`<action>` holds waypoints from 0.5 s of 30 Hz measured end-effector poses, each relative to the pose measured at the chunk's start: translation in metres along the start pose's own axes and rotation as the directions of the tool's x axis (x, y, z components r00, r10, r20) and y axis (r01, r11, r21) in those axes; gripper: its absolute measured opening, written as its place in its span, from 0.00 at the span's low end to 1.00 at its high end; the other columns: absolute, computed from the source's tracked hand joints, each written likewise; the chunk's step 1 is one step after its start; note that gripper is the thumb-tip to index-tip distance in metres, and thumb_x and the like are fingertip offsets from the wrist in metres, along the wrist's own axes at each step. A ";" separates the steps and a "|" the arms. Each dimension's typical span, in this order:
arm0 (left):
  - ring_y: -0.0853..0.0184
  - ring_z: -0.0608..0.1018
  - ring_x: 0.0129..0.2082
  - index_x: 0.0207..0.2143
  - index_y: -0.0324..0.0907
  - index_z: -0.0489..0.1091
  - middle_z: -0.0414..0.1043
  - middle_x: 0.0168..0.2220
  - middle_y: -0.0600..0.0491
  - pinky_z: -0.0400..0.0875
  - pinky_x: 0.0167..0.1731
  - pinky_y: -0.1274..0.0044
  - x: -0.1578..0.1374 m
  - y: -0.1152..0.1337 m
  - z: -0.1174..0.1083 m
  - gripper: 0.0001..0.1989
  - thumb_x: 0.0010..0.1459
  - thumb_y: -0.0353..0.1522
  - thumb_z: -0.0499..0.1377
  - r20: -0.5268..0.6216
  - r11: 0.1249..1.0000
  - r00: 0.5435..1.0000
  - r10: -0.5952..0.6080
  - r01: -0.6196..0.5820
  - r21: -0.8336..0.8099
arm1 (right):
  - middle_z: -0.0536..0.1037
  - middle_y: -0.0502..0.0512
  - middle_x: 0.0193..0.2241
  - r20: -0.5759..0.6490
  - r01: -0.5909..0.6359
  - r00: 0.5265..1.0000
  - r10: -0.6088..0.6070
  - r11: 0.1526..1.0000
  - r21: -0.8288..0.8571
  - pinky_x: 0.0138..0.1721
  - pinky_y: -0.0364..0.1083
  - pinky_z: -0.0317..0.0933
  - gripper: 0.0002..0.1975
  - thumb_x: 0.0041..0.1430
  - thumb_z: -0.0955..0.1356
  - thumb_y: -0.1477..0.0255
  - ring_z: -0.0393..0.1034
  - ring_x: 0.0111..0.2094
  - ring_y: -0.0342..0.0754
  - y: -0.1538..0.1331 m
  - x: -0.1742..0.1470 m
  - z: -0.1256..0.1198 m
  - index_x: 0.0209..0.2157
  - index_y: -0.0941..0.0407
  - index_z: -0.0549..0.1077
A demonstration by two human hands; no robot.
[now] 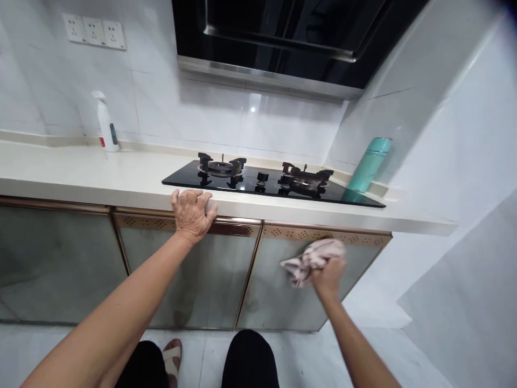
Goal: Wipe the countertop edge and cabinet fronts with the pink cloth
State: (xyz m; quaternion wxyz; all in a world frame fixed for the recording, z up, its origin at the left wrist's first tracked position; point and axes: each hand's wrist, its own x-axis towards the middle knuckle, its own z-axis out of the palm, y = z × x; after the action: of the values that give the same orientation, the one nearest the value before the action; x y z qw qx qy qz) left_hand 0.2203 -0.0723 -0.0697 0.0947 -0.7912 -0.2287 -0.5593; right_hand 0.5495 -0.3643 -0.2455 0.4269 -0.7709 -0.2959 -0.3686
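Note:
My left hand [194,214] rests on the front edge of the pale countertop [141,188], just before the black glass gas hob [181,175]. Its fingers lie over the edge, somewhat apart, with nothing in them. On the right, my right hand [330,277] grips a crumpled pinkish cloth [313,260] against or close to the frosted cabinet door [274,291], below its perforated copper-coloured top strip [283,231]. Motion blurs this hand slightly, and the cloth hides part of the strip and glass.
A white spray bottle [105,124] stands at the back left of the counter. At the hob's right end a teal flask [369,164] leans toward the wall. The black range hood [262,32] hangs above. Wall sockets [94,31] are at upper left.

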 end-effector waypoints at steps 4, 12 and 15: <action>0.52 0.66 0.56 0.48 0.47 0.72 0.69 0.50 0.46 0.39 0.68 0.51 0.001 0.006 0.001 0.16 0.63 0.43 0.55 -0.004 0.999 0.999 -0.047 0.047 -0.009 | 0.64 0.69 0.48 -0.143 -0.315 0.940 0.311 0.949 -0.003 0.57 0.70 0.54 0.27 0.49 0.65 0.66 0.57 0.56 0.68 0.046 0.075 -0.030 0.51 0.60 0.61; 0.52 0.67 0.56 0.47 0.47 0.72 0.70 0.49 0.48 0.42 0.68 0.51 0.001 0.008 0.006 0.15 0.62 0.42 0.56 -0.048 0.998 0.998 -0.045 0.047 0.036 | 0.68 0.74 0.50 0.046 -0.518 0.853 0.520 0.831 0.203 0.54 0.63 0.62 0.30 0.53 0.65 0.62 0.66 0.53 0.66 -0.033 -0.024 0.016 0.56 0.59 0.60; 0.52 0.67 0.56 0.48 0.46 0.72 0.70 0.50 0.47 0.42 0.68 0.51 0.000 0.006 0.008 0.16 0.63 0.43 0.55 -0.036 0.998 0.999 -0.026 0.028 0.061 | 0.72 0.68 0.46 0.226 -0.527 0.849 0.477 0.786 0.322 0.50 0.59 0.66 0.31 0.50 0.67 0.61 0.69 0.47 0.61 -0.103 -0.086 0.055 0.55 0.57 0.62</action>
State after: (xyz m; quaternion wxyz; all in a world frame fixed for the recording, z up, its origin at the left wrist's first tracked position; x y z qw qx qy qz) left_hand 0.2295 -0.0746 -0.0718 0.1152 -0.7749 -0.2546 -0.5669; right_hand 0.4398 -0.2809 -0.2911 0.6270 -0.7492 -0.1718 -0.1266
